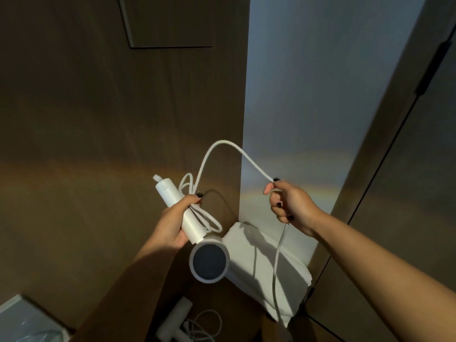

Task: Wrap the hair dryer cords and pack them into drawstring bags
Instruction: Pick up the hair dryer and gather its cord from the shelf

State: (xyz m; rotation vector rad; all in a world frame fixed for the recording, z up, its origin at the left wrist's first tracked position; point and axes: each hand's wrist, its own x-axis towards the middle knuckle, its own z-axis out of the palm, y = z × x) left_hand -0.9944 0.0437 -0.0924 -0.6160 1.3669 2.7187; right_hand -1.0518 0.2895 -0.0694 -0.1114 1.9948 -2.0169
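Observation:
A white hair dryer [195,227] is held in mid-air, its handle pointing up-left and its round dark end facing me. My left hand [174,222] grips the handle, with its thumb pressing a few loops of white cord [208,219] against it. From the loops the cord [227,144] arches up and over to my right hand [287,202], which pinches it between thumb and fingers. Below that hand the cord hangs down past the lower edge of view. A second white hair dryer [176,322] with a loose cord lies below.
Folded white cloth [256,255] lies on a surface under the dryer. A brown wood panel wall [98,119] fills the left, a pale wall strip [308,95] the middle, a door [419,169] the right. A grey object [22,314] sits bottom left.

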